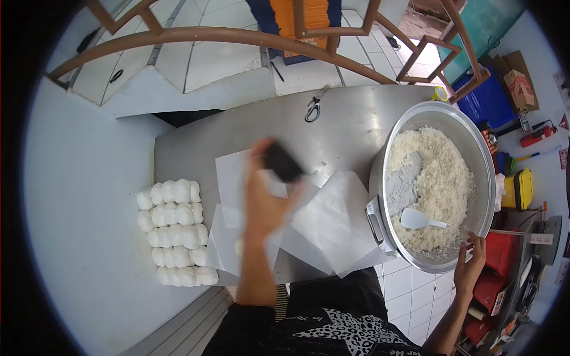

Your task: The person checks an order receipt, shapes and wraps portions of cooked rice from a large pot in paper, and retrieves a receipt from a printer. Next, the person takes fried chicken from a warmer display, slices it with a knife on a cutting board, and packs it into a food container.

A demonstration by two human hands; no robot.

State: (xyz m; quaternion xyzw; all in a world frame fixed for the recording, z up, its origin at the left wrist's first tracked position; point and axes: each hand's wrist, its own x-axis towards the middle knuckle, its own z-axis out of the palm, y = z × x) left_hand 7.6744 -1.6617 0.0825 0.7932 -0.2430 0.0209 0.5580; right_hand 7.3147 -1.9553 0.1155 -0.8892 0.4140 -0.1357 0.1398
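Head view: left hand [265, 200] holds a blurred black object [283, 161].

Bright light glares on the flat grey metal table [237, 127]; the bare left hand [265, 204] is blurred; lines bow near black corners.

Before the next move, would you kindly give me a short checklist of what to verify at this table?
1. Rice available: ok, plenty lies in the pot.
2. White paddle visible: ok, resting on the rice.
3. Translucent sheets lying singly: not ok, several overlap.
4. Dark object in the left hand identified: cannot tell, the dark object is motion-blurred.
5. Right hand free of tools: ok, it is at the pot's rim with no tool seen.
6. Scissors clear of the sheets: ok, they lie apart, near the table's far edge.
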